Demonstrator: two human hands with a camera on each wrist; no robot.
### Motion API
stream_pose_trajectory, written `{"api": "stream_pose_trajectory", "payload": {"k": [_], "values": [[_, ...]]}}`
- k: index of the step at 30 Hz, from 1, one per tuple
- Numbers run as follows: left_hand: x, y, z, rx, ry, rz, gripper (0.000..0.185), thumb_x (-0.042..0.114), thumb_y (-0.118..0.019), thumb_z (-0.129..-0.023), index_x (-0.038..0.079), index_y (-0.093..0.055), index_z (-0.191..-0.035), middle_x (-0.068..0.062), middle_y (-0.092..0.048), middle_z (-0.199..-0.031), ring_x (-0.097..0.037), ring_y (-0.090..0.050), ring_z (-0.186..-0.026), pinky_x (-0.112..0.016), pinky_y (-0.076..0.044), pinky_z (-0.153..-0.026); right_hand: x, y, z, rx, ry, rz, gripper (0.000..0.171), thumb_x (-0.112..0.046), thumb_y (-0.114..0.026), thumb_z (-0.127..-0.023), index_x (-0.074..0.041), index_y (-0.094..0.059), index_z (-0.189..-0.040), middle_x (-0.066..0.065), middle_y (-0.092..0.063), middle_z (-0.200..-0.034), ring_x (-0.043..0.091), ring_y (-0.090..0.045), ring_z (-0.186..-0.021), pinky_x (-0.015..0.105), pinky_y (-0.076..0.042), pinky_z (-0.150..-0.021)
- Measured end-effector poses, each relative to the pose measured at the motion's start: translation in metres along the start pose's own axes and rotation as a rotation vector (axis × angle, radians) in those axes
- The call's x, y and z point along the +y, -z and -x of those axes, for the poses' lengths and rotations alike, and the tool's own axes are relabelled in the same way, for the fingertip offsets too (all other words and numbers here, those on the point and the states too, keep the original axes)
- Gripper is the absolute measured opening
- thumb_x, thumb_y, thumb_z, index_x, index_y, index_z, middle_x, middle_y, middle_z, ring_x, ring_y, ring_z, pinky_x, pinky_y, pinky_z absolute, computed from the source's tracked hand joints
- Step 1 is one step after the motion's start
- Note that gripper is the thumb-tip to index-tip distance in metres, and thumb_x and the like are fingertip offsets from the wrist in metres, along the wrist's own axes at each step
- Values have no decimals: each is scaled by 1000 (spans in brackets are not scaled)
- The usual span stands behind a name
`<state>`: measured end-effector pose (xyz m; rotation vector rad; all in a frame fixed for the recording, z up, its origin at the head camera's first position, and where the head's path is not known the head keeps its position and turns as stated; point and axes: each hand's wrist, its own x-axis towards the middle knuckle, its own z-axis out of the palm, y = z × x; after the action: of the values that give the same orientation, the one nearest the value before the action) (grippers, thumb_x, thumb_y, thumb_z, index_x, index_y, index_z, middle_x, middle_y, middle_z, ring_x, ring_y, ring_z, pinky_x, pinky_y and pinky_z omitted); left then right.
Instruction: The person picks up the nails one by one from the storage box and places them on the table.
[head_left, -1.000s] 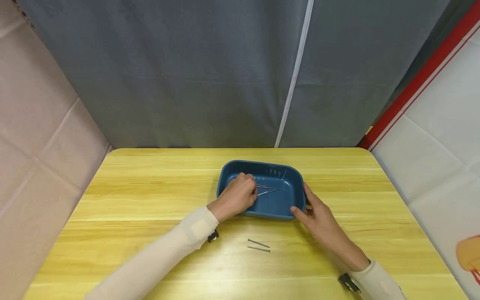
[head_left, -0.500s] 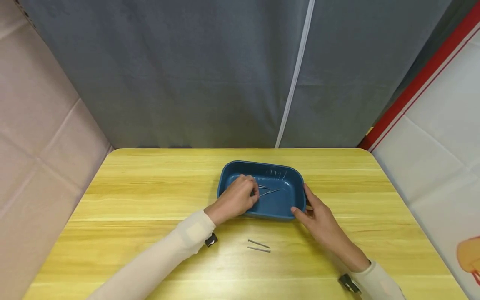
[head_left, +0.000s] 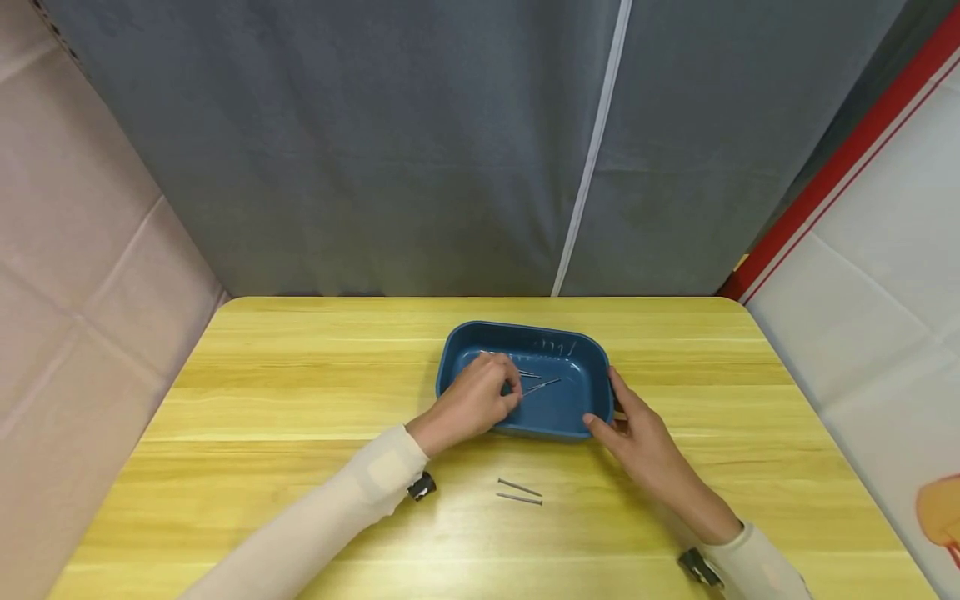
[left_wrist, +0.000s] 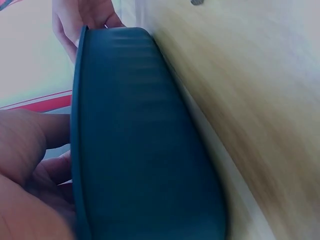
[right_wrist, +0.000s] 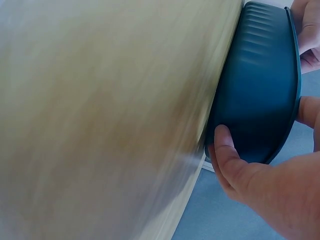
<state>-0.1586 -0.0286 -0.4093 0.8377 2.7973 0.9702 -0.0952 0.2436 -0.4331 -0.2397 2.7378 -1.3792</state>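
A dark blue rectangular tray (head_left: 573,404) stands on the table, its outer wall (left_wrist: 140,125) filling much of the left wrist view. Several thin nails (head_left: 542,385) lie inside. My left hand (head_left: 480,396) reaches over the near wall, fingers curled, its fingertips at the end of one nail; whether they pinch it is hidden. My right hand (head_left: 637,437) holds the tray's near right corner, thumb on the near wall and fingers round the right end. In the right wrist view, one finger (right_wrist: 227,145) presses low on the outer wall.
Two grey nails (head_left: 519,493) lie on the wooden table (head_left: 300,392) in front of the tray, roughly side by side. A grey curtain (head_left: 375,167) hangs behind the table's far edge. Pale panels (head_left: 75,250) flank both sides.
My left hand has shifted slightly to the right within the tray, and the nail by its fingertips lies at a slightly steeper angle. The right hand keeps its hold on the tray.
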Motion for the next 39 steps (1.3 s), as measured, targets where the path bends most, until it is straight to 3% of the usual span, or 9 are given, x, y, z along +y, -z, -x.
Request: {"api": "stream_pose_trajectory", "payload": {"k": [12,19,25,33,39], "values": [[13,4,6,29,-32,44,9,5,-80,-99,6,-80,-90,-8,-78,-111,-31,-68,-121,-52,-40,-125,1,0,-1,4,-3,7,88,-30,-69,-111,6,-16,-172,36,-51,-158,45,-70,-125,45,-63,-97],[14,1,7,25,-34,80,12,6,-80,-100,7,-80,-88,-6,-78,-112,-30,-68,-123,-59,-30,-131,1,0,-3,4,-11,20,88,-29,-69,-111,6,-16,-172,37,-47,-161,46,-70,-125,46,-63,-96],[15,-2,8,20,-71,104,10,5,-80,-99,7,-80,-89,-10,-79,-117,-32,-69,-122,-63,-32,-128,2,0,-3,4,-11,19,88,-29,-69,-111,6,-16,-172,37,-46,-161,47,-70,-125,46,-63,-96],[24,-1,13,3,-59,132,7,7,-82,-99,8,-81,-92,-7,-78,-120,-31,-67,-128,-62,-30,-130,2,0,-3,3,-4,21,88,-30,-69,-111,7,-16,-172,37,-45,-163,48,-69,-127,47,-63,-96],[28,0,19,-9,-88,165,9,6,-82,-99,8,-80,-90,-10,-79,-120,-33,-66,-130,-58,-39,-125,2,1,-3,-1,-6,29,88,-30,-68,-112,6,-16,-172,37,-44,-163,48,-69,-127,48,-62,-97]]}}
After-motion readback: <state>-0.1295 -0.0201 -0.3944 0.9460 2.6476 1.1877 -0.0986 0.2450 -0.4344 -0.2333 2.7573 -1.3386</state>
